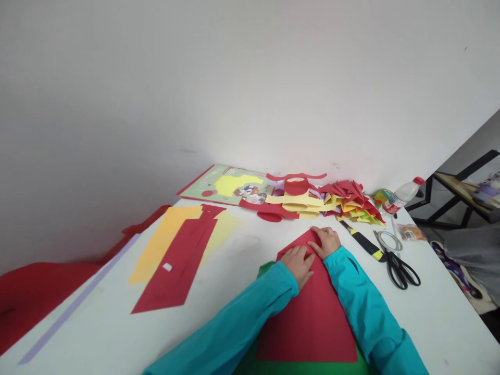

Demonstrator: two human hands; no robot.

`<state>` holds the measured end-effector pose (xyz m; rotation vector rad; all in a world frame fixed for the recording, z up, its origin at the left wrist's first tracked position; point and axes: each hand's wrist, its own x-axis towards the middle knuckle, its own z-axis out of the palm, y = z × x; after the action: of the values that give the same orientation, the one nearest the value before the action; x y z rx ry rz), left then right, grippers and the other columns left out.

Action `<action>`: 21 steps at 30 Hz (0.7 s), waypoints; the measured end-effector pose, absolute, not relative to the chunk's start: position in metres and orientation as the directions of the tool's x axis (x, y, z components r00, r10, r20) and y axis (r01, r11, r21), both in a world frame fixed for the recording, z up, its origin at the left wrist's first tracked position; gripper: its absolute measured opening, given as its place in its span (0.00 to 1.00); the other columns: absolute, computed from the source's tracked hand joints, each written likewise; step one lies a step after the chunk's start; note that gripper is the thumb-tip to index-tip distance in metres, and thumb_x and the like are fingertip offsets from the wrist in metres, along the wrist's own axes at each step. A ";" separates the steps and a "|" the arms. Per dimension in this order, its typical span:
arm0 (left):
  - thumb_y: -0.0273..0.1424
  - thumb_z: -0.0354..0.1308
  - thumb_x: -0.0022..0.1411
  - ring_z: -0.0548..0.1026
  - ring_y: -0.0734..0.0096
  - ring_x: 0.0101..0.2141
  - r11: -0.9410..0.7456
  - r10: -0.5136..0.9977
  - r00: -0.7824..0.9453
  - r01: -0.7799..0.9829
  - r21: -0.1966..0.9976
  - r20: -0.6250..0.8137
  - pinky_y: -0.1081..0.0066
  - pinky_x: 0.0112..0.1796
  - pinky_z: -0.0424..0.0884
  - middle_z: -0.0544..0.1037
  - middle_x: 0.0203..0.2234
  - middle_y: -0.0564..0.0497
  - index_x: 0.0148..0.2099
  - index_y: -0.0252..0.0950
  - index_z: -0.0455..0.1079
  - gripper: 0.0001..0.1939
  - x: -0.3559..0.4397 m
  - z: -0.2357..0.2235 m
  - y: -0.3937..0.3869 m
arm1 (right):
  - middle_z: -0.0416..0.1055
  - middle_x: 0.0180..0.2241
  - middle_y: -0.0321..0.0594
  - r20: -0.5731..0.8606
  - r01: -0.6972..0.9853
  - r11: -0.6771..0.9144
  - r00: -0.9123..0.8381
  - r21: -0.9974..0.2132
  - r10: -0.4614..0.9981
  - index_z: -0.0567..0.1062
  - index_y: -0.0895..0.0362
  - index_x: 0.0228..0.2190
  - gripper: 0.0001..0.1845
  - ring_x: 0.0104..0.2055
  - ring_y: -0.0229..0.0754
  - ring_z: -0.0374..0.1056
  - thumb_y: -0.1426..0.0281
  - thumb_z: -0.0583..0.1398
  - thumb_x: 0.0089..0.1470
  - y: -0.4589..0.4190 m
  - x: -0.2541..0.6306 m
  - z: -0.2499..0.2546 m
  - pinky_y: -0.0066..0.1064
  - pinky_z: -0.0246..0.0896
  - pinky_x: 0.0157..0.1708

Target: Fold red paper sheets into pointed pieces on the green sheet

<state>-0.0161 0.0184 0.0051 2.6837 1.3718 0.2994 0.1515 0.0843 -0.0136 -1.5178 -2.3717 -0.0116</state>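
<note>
A long sheet of red paper (pixel 312 323) lies in front of me, its far end turned over in a narrow fold. At that fold my left hand (pixel 299 264) is closed, its bent fingers pressing the paper. My right hand (pixel 327 242) holds the far right corner, thumb and fingertips on the edge. Under the red sheet something green (pixel 304 369) shows along the near edge and beside my left sleeve. Part of the fold is hidden by my fingers.
Cut red paper (pixel 183 255) overlaps orange paper (pixel 167 234) on the left. Black scissors (pixel 400 268) and a box cutter (pixel 365 242) lie right, near a tape roll (pixel 389 240). Behind are paper cutouts (pixel 297 200), folded paper pieces (pixel 349 195) and a bottle (pixel 404 194) by the wall.
</note>
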 end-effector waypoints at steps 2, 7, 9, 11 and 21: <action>0.36 0.57 0.57 0.67 0.53 0.45 -0.585 0.811 0.573 0.789 0.188 0.121 0.57 0.45 0.66 0.69 0.45 0.39 0.53 0.33 0.65 0.22 -0.013 0.008 0.021 | 0.71 0.40 0.47 0.272 0.884 0.437 -0.385 -0.165 0.882 0.65 0.57 0.53 0.28 0.46 0.47 0.62 0.57 0.57 0.53 0.085 0.152 -0.015 0.36 0.53 0.43; 0.42 0.59 0.55 0.62 0.45 0.52 -0.559 0.829 0.551 0.808 0.185 0.100 0.53 0.51 0.60 0.65 0.50 0.34 0.55 0.29 0.65 0.29 -0.010 0.006 0.019 | 0.71 0.40 0.48 0.273 0.883 0.438 -0.384 -0.172 0.882 0.65 0.57 0.53 0.29 0.46 0.48 0.62 0.56 0.57 0.53 0.086 0.153 -0.016 0.36 0.53 0.43; 0.44 0.59 0.54 0.59 0.42 0.54 -0.548 0.836 0.541 0.817 0.179 0.091 0.51 0.52 0.58 0.63 0.53 0.33 0.55 0.30 0.65 0.32 -0.009 0.003 0.015 | 0.71 0.39 0.47 0.276 0.882 0.437 -0.382 -0.175 0.882 0.65 0.56 0.53 0.29 0.46 0.48 0.62 0.56 0.57 0.53 0.086 0.153 -0.016 0.36 0.53 0.43; 0.45 0.57 0.55 0.58 0.43 0.55 -0.541 0.841 0.535 0.824 0.167 0.086 0.51 0.53 0.57 0.62 0.54 0.33 0.57 0.31 0.64 0.32 -0.009 -0.001 0.012 | 0.71 0.40 0.47 0.279 0.882 0.437 -0.380 -0.177 0.882 0.66 0.56 0.53 0.29 0.45 0.47 0.62 0.56 0.56 0.53 0.086 0.153 -0.016 0.36 0.53 0.43; 0.48 0.58 0.53 0.55 0.42 0.56 -0.503 0.864 0.492 0.842 0.194 0.103 0.50 0.52 0.57 0.59 0.57 0.37 0.57 0.36 0.63 0.33 -0.020 -0.025 0.005 | 0.71 0.39 0.47 0.283 0.885 0.431 -0.374 -0.176 0.883 0.66 0.56 0.53 0.28 0.46 0.47 0.62 0.55 0.56 0.53 0.086 0.153 -0.018 0.36 0.53 0.43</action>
<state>-0.0198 0.0047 -0.0255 2.6111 1.4996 0.2836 0.1533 0.0862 -0.0179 -1.5165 -2.3563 -0.0078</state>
